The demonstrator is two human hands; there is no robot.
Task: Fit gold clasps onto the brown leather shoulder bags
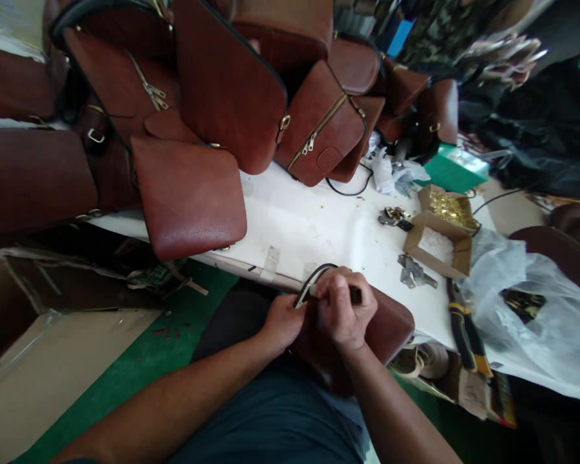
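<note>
A brown leather bag (391, 322) rests on my lap against the table edge. A dark curved strap or edging (314, 278) arches up from it beside my hands. My left hand (285, 320) is closed on the near left side of this bag, its fingers partly hidden. Over the bag, my right hand (345, 309) is wrapped around a small hand tool (356, 295) with a dark handle. What looks like the tool's pale end points left toward my left thumb; its exact kind cannot be made out.
Many brown leather bags (193, 193) are piled along the left and back of the white table (309, 219). At right lie pliers (466, 335), small cardboard boxes (437, 241), metal pieces (415, 272) and a clear plastic bag (536, 322). A large open carton (77, 361) stands on the green floor.
</note>
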